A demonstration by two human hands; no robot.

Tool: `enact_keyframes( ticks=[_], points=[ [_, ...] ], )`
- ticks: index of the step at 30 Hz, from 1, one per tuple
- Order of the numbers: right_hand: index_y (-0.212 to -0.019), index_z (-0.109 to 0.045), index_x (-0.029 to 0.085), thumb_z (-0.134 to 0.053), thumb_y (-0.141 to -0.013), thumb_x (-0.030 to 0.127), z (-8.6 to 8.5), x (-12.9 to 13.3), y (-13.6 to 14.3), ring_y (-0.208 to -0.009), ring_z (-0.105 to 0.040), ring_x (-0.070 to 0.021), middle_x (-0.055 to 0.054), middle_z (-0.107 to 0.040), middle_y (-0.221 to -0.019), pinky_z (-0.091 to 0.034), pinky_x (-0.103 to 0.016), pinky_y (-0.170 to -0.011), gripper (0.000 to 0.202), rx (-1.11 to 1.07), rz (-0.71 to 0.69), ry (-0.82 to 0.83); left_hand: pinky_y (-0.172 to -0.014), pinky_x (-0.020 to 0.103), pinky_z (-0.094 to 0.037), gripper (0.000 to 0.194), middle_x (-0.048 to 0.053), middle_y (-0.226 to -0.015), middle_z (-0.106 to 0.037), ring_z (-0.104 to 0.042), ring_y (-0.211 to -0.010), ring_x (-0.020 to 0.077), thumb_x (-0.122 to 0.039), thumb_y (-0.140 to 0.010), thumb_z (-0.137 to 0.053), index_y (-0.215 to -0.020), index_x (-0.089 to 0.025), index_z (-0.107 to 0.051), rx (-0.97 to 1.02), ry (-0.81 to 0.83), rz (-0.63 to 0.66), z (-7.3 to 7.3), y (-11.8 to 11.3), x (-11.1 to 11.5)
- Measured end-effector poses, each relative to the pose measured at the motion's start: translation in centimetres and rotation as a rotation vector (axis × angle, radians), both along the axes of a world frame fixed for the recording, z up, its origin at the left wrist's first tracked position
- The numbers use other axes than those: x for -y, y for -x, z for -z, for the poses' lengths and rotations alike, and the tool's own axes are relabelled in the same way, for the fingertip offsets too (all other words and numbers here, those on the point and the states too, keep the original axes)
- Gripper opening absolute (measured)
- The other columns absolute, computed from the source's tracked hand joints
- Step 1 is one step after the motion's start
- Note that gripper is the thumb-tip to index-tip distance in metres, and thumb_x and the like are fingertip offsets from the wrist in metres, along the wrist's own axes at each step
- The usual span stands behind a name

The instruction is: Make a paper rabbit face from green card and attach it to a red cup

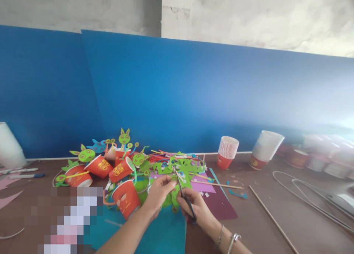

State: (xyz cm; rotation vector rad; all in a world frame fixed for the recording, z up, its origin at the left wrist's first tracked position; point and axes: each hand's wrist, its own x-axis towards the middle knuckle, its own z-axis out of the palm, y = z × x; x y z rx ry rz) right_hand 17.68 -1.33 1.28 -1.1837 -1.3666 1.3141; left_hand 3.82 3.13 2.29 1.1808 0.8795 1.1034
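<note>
In my right hand (195,206) is a pair of scissors (188,203) with black handles, its blades pointing up and away from me. My left hand (160,193) sits just left of the blades, thumb and fingertips pinched on a piece of green paper (176,195). The fingers partly cover that piece, so its full outline is hidden. Beyond both hands lies a heap of cut green paper (188,166). Close to my left wrist, a red paper cup (125,199) with a drawn face leans over. Under my forearms is a teal sheet (166,232).
Several decorated red cups (101,166) crowd the left, topped with green animal cutouts (124,137). A maroon sheet (221,206) and wooden sticks (272,219) lie right. Stacked cups (228,150) and a taller stack (267,147) stand near the blue partition (177,95). A cable (301,191) loops at right.
</note>
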Motion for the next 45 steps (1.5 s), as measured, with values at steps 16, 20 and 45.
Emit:
enact_keyframes(
  ticks=[16, 20, 45],
  points=[
    [-0.069, -0.051, 0.017, -0.068, -0.07, 0.048, 0.14, -0.02, -0.12, -0.031, -0.037, -0.0047, 0.01, -0.043, -0.039, -0.026, -0.016, -0.031, 0.035, 0.025, -0.003, 0.001, -0.055, 0.023, -0.032, 0.024, -0.003, -0.054, -0.055, -0.045, -0.053, 0.01, -0.036, -0.062, -0.07, -0.061, -0.017, -0.056, 0.003, 0.05, 0.055, -0.4, 0.47, -0.25],
    [-0.069, -0.052, 0.018, -0.069, -0.069, 0.049, 0.23, -0.12, -0.17, -0.031, -0.037, -0.0051, 0.009, -0.043, -0.039, -0.026, -0.016, -0.031, 0.036, 0.029, 0.003, 0.011, -0.057, 0.024, -0.035, 0.026, 0.001, -0.061, -0.063, -0.051, -0.057, 0.0118, -0.039, -0.063, -0.071, -0.065, -0.016, -0.059, 0.016, 0.08, 0.052, -0.57, 0.35, 0.06],
    [-0.071, -0.053, 0.017, -0.066, -0.07, 0.053, 0.68, -0.26, -0.36, -0.032, -0.04, -0.0056, 0.008, -0.047, -0.042, -0.029, -0.016, -0.032, 0.038, 0.05, -0.023, -0.005, -0.058, 0.023, -0.036, 0.021, -0.003, -0.054, -0.056, -0.049, -0.055, 0.0107, -0.033, -0.06, -0.072, -0.062, -0.016, -0.06, 0.023, 0.083, 0.07, -1.05, 0.66, 0.04]
  ],
)
